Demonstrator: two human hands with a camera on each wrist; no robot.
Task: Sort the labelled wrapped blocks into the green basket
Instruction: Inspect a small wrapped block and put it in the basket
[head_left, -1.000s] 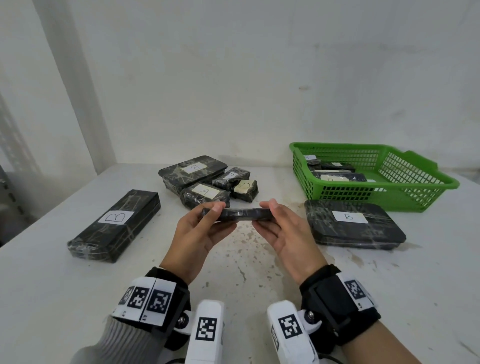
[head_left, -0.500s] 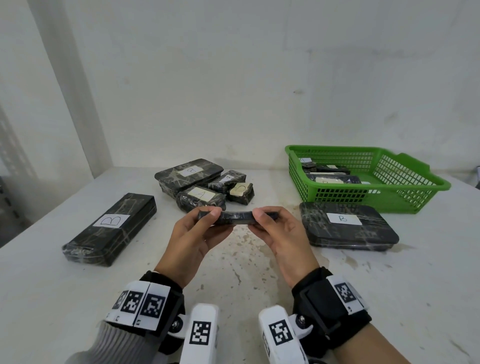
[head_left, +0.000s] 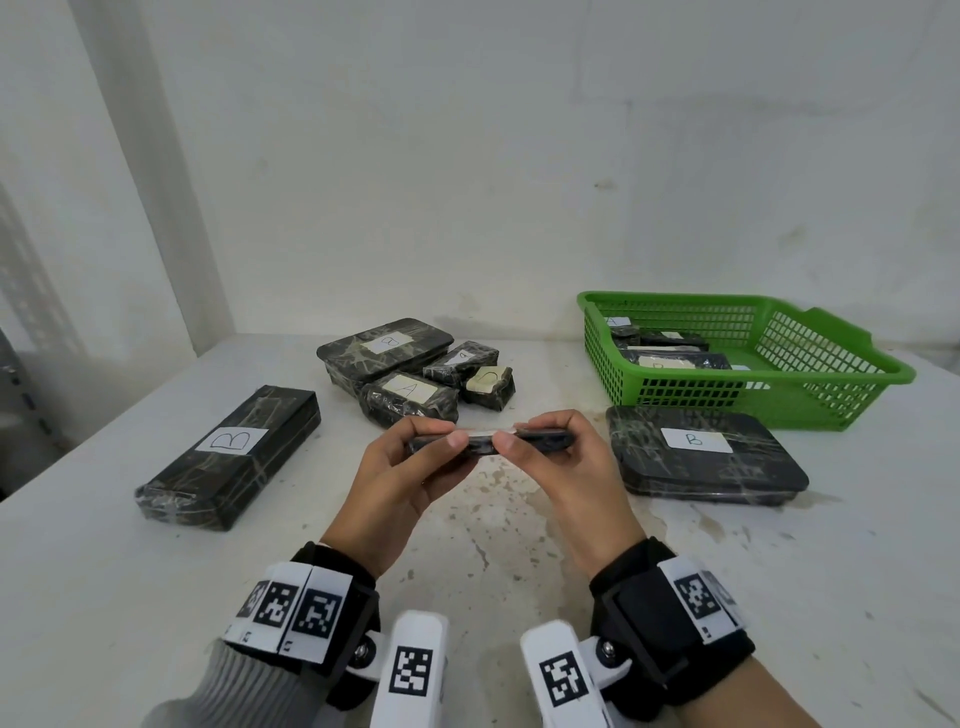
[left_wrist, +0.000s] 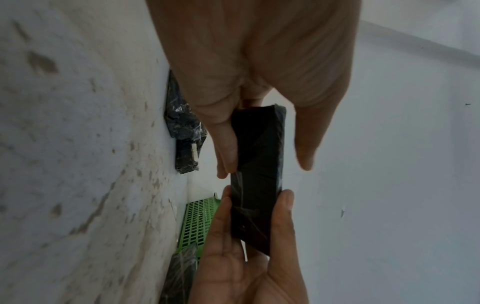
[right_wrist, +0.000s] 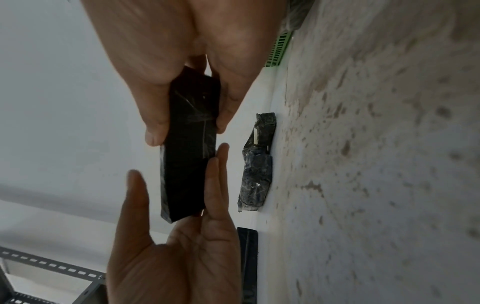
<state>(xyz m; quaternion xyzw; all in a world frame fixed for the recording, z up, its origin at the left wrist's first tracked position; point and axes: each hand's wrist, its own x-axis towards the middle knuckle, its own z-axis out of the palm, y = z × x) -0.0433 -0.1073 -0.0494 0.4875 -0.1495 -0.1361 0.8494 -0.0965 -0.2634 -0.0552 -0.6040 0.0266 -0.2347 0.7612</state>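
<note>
Compared with the frame one second earlier, the thumbs had moved inward along the thin wrapped block (head_left: 480, 442) and nearly met at its middle, and a pale strip, possibly its label, had come into sight along its top edge; the camera had tilted slightly, so that the green basket (head_left: 831, 400) lay lower and farther right. The left hand (head_left: 410, 475) pinched the block's left half, thumb on the near edge and curled fingers behind. The right hand (head_left: 563, 475) pinched the right half likewise. The block was held level above the table (head_left: 519, 540), at centre frame, clear of the surface. In the left wrist view the left thumb (left_wrist: 303, 156) appeared slightly lifted off the block (left_wrist: 257, 164). Several wrapped blocks lay inside the basket at upper right; a large block marked B (head_left: 701, 457) lay just before it, and another B block (head_left: 228, 457) at left.
</note>
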